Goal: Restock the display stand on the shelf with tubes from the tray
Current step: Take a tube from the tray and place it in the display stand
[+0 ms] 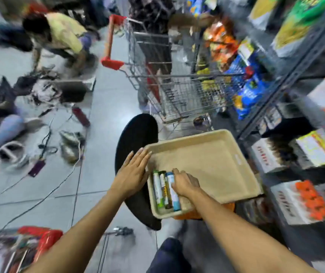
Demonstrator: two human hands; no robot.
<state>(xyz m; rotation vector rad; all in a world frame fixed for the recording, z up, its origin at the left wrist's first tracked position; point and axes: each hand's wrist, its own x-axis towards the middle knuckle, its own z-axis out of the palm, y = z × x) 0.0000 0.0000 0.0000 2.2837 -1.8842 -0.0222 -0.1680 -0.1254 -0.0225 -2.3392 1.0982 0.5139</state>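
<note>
Tray (212,162): beige, set on a black stool (136,133) beside the shelf (287,79) | tubes (165,190): 3 laid side by side in the tray's near-left corner | left hand (133,172): flat, fingers spread, pressed against the tray's left rim, nothing held | right hand (185,184): laid over the tubes, grip cannot be told

A round black stool (136,134) carries the beige tray (212,154), which overhangs its right edge; 3 tubes (165,191) lie side by side in the tray's near-left corner.
</note>
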